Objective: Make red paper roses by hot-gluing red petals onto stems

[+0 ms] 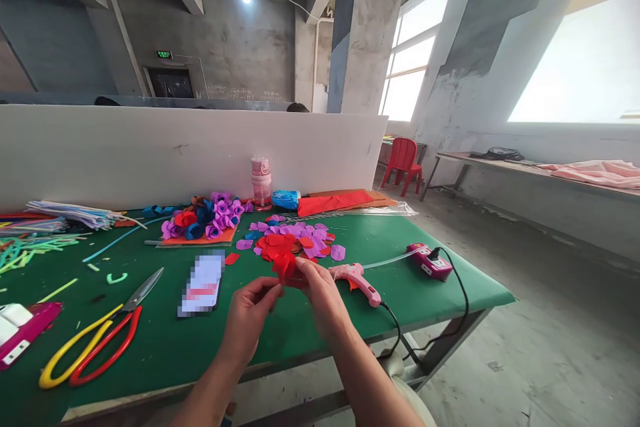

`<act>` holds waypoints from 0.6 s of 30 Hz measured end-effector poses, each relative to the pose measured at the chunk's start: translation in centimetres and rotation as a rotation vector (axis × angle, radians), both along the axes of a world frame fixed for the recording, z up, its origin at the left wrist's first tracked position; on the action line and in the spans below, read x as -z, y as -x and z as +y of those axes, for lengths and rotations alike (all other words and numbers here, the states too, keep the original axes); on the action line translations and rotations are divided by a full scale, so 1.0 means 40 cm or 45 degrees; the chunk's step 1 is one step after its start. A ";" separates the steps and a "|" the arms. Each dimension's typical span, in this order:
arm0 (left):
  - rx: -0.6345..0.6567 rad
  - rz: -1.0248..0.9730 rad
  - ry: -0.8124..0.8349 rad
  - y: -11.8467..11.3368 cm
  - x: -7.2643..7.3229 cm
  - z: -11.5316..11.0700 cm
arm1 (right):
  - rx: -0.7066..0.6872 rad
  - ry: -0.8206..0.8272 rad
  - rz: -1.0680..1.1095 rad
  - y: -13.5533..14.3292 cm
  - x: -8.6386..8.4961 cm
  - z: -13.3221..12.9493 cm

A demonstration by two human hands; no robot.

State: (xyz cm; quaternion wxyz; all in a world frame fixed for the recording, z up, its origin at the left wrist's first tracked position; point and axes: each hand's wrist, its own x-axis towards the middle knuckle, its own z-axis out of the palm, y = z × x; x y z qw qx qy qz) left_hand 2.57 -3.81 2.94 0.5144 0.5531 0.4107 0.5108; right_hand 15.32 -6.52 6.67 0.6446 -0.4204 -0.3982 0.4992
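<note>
Over the near middle of the green table a red craft flower (284,267) is held up, its petals curled into a cup. My right hand (320,290) grips it from the right between thumb and fingers. Just below and left of the flower, my left hand (253,313) is closed in a pinch; what lies between its fingertips is too small to make out. Behind the hands spreads a pile of loose red and purple petals (313,237). A pink glue gun (357,278) with a clear glue stick lies right of my right hand.
Left lie a phone (203,283), scissors (107,333), pipe cleaners (83,215) and a power strip (27,333). Finished flowers (205,215), a pink bottle (261,181) and red sheets (335,201) line the back by a white partition (200,147). Another power strip (430,261) sits right, with a cable over the edge.
</note>
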 end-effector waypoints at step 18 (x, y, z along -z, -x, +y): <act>-0.002 -0.306 0.177 -0.011 -0.001 -0.005 | -0.098 -0.091 0.094 0.042 0.072 0.036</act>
